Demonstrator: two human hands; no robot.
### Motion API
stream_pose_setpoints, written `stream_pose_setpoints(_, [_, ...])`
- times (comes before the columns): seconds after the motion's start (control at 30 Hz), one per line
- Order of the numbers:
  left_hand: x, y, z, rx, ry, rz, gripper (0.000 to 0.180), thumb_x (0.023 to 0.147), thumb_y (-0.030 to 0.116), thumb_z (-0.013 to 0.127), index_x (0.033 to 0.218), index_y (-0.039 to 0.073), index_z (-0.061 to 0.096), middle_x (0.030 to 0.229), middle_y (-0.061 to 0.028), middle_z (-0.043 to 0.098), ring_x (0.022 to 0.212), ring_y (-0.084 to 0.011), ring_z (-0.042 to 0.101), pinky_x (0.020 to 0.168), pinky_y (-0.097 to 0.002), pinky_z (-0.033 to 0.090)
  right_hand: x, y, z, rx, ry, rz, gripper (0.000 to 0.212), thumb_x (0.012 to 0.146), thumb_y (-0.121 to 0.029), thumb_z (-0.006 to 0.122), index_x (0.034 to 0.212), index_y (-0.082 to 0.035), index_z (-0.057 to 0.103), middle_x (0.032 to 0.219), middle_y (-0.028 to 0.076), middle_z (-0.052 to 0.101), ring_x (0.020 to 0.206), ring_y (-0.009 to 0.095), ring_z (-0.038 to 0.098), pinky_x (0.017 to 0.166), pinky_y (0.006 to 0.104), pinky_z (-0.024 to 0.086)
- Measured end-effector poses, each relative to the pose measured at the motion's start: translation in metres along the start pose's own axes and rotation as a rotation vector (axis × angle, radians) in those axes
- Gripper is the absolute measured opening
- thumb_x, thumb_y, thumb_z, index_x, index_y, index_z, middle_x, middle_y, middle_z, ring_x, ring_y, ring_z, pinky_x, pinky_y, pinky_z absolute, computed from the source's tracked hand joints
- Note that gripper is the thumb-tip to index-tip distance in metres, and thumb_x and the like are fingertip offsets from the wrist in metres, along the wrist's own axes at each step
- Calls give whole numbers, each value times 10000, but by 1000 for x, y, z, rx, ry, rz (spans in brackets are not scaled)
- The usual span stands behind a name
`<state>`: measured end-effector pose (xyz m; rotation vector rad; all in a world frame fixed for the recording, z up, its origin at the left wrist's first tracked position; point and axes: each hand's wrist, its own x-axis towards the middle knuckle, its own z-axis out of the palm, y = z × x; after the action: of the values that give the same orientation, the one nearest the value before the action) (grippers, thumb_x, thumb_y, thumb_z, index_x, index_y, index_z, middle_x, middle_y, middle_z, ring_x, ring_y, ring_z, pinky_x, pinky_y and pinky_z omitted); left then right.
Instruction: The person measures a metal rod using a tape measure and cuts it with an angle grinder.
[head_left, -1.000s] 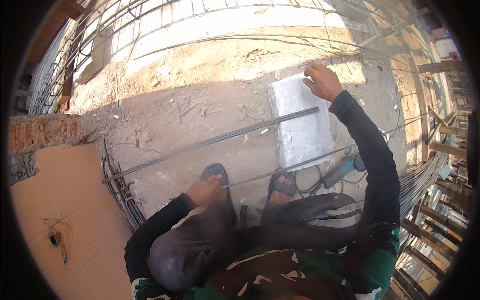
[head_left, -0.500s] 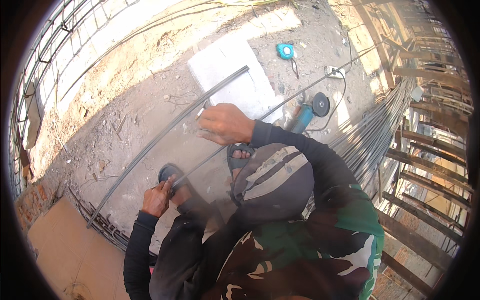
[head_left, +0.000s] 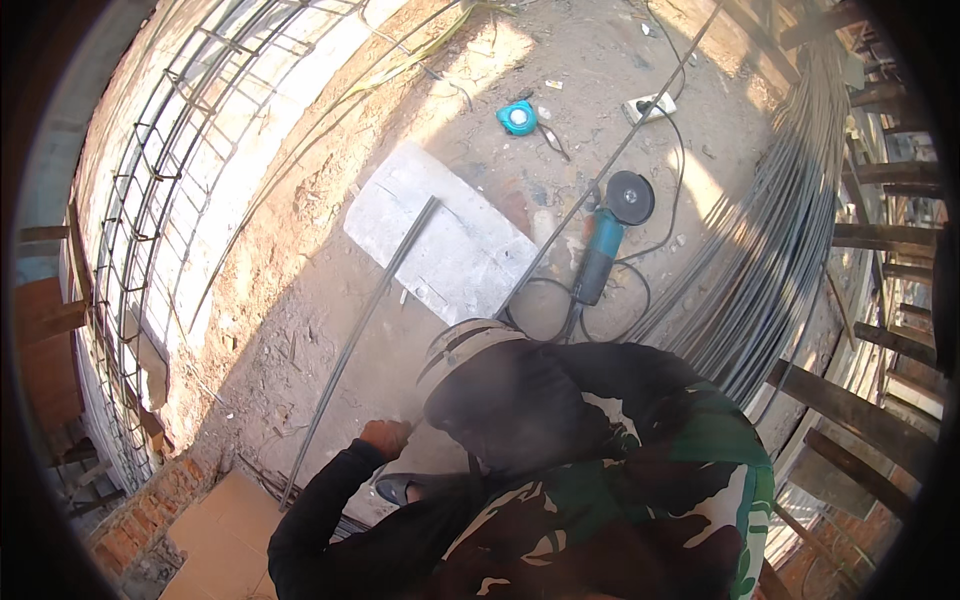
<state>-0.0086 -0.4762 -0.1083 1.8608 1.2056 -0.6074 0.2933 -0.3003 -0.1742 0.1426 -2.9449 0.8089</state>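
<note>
Neither of my hands is in view. Directly below, a crouching person [head_left: 650, 480] in a camouflage top and cap is seen from above and behind. That person's left hand [head_left: 386, 438] is closed, by a thin steel rod [head_left: 600, 185] that runs up to the far right; the cap hides where the rod meets it. Their right hand is hidden behind the head and body. Beyond the cap lies a pale slab [head_left: 470, 245], with the end of a few steel bars [head_left: 365, 325] resting on it. An angle grinder [head_left: 603, 240] lies on the ground right of the slab.
A teal tape measure [head_left: 518, 118] and a white power socket block [head_left: 650, 107] with a cable lie farther off. Long steel rods [head_left: 770, 230] are heaped at right beside wooden planks [head_left: 860, 430]. A rebar cage [head_left: 150, 190] stands left; cardboard [head_left: 220, 530] lies lower left.
My view has shifted, so the slab and grinder sit lower in it. The person's cap has moved left. Their right hand, seen before near the bars with a small white thing, is now hidden.
</note>
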Motion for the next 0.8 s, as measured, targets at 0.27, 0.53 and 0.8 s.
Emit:
stream_pose_setpoints(0.27, [9, 2, -157, -60, 254, -71, 250, 848, 249, 641, 994, 51, 598, 909, -160, 640, 862, -379, 636, 723, -469, 513, -25, -19, 13, 60, -13, -53, 234, 779, -195, 609, 988, -89, 594, 989, 84, 537, 942, 234, 558, 767, 371, 463])
stream_pose_setpoints(0.53, [-39, -96, -229, 96, 428, -442, 217, 892, 239, 604, 1013, 60, 589, 943, -131, 649, 850, -347, 647, 718, -457, 518, -34, -23, 18, 38, -3, -28, 255, 790, -190, 587, 1025, -92, 591, 1035, 92, 532, 988, 237, 547, 804, 377, 454])
stream_pose_setpoints(0.8, [-17, -255, -243, 163, 627, -676, 244, 841, 234, 649, 1018, 67, 633, 1066, -134, 626, 991, -346, 623, 839, -454, 500, -10, -20, 31, -18, 12, 178, 278, 800, -186, 566, 1061, -94, 588, 1080, 99, 527, 1034, 241, 536, 841, 384, 446])
